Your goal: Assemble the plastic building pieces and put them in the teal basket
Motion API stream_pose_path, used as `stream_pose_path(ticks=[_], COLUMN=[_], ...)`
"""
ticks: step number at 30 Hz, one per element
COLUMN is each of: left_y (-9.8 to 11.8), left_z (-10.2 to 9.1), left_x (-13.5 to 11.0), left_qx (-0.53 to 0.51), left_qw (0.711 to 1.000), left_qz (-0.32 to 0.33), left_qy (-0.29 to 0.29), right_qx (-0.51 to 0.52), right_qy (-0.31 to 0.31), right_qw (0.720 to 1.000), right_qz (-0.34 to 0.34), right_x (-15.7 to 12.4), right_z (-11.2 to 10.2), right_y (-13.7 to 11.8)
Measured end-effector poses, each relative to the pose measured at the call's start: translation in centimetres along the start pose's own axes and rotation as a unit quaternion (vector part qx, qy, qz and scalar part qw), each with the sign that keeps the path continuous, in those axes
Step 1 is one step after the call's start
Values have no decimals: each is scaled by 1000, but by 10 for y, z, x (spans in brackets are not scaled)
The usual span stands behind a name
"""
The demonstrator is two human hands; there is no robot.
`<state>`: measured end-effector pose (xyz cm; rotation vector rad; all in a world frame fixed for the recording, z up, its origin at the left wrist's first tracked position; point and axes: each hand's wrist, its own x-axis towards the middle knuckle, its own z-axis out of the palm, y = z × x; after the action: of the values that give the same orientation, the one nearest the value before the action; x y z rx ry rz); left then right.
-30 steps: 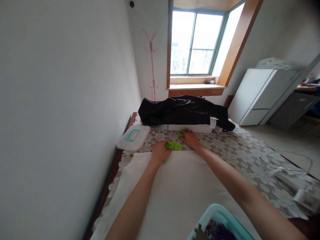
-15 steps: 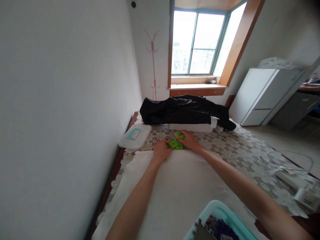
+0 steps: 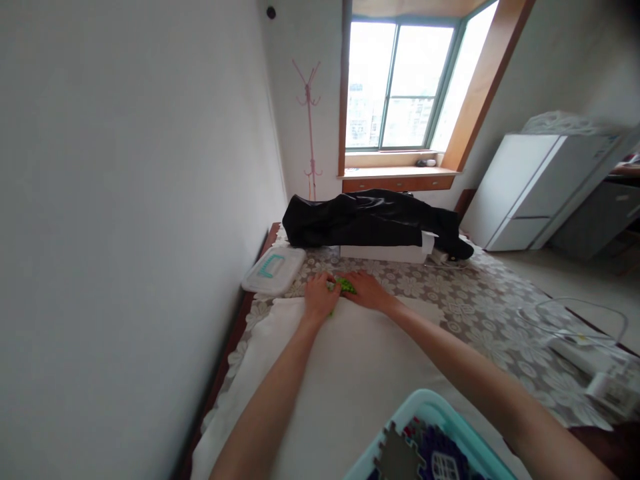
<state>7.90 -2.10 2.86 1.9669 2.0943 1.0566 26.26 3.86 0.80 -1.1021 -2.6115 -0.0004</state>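
Bright green toothed plastic pieces [image 3: 346,285] lie between my two hands at the far edge of a white cloth [image 3: 360,360]. My left hand [image 3: 320,297] is curled on their left side, fingers closed on the green plastic. From the right, my right hand [image 3: 369,291] bends over the pieces and covers most of them. How the pieces join is hidden by the fingers. A small bit of green also shows below my left hand. Close to me stands a teal tub [image 3: 470,430] with a grey toothed tile [image 3: 399,455] and purple pieces [image 3: 440,453] in it.
A clear lid with a teal handle [image 3: 274,270] lies left, near the wall. Black fabric [image 3: 370,220] is draped over a white box [image 3: 383,253] at the back. Cables and a white power strip [image 3: 585,357] are at right on the flowered tablecloth [image 3: 465,300].
My right hand has moved left and down with its green piece, onto the green plastic by my left hand. The two hands are now closer together, and less green shows.
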Motion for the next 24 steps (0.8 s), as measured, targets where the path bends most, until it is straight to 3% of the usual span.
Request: stream_pose_path(ticks=[4,8,17,20,24], left_y=[3,0,-2,-4,13], left_z=[-5,-16,-42,-41,-58], left_x=[-8,-21,-51,-48,-34], left_qx=[40,76,65,9,-186], left_qw=[998,993,993,996,975], left_qz=[31,48,10,-39,-105], left_qy=[-48,-82,-98,-77,-54], right_qx=[-11,18,37,43,47], right_qy=[-22,1,-3,-1,17], right_qw=[1000,999,997,996,995], right_qz=[-4,39,65,75,81], right_x=[0,-3,-3,-3,-3], right_z=[-7,-9,-10,-10,-8], right_y=[-1,-3,-6,-9,-11])
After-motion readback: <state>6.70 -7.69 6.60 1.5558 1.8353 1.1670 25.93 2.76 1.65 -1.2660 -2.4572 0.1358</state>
